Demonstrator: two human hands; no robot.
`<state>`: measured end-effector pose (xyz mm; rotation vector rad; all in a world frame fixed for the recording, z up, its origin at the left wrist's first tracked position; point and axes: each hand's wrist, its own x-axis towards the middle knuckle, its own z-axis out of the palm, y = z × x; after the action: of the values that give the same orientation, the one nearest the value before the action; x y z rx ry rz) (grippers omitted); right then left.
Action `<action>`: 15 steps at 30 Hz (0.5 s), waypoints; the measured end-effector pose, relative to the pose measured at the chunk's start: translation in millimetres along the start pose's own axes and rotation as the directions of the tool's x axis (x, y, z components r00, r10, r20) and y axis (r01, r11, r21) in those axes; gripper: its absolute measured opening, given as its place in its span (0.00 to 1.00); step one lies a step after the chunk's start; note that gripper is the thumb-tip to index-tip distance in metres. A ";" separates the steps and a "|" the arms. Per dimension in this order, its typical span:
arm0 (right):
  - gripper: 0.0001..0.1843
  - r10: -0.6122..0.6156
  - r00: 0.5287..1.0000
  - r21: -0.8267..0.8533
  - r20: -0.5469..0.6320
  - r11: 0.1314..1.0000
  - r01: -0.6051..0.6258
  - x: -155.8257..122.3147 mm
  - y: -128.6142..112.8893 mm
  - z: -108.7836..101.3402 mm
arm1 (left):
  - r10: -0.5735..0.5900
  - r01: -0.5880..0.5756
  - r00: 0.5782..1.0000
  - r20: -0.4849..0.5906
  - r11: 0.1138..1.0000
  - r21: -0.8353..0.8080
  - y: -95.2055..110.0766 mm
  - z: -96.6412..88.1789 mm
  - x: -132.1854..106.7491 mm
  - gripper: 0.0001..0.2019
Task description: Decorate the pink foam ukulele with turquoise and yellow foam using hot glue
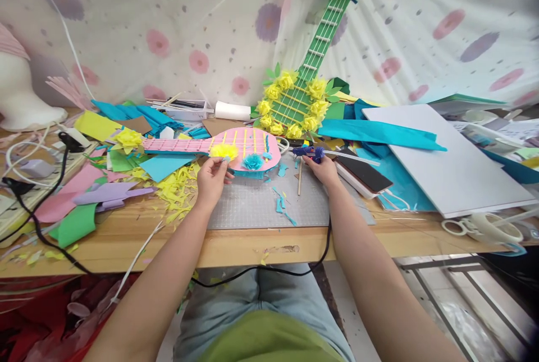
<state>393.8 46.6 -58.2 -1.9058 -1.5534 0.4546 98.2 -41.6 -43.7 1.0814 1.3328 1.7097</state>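
A pink paper lute-like instrument (273,151) with yellow strips and pale strings lies on the grey cutting mat (248,205). At the left part of its body, my left hand (213,179) pinches a yellow paper flower (223,151) with a small light-blue spot at its lower edge. A blue paper flower (253,161) sits just right of it on the pink body. My right hand (322,170) is closed round a dark blue hot glue gun (309,153), whose nozzle points left towards the instrument. A white glue stick (353,156) sticks out of its back.
A green paper instrument (322,42) with yellow flowers leans at the back. Yellow scraps (174,191) and coloured paper lie left. A phone (364,172), a white board (446,154), tape and scissors (457,227) lie right. The gun's black cable (269,272) hangs across the table's front edge.
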 end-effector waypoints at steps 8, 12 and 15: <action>0.31 -0.053 0.998 -0.303 0.023 0.951 0.058 -16.0 -8.0 -30.3 | 0.023 -0.023 0.998 -0.053 1.000 0.012 4.7 -2.6 0.4 0.14; 0.21 0.041 0.996 -0.421 0.077 0.907 -0.005 -29.8 -20.0 -51.5 | 0.079 -0.081 0.993 -0.089 0.997 -0.016 5.3 -4.2 8.0 0.14; 0.16 -0.078 0.973 -0.300 0.218 0.943 0.143 -36.2 -36.9 -51.6 | 0.114 -0.115 0.990 -0.080 0.993 0.000 11.4 -3.4 15.9 0.15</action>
<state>389.6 2.7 0.0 -2.0426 -1.9562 0.3791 88.3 -31.2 -30.0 1.1170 1.3378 1.8559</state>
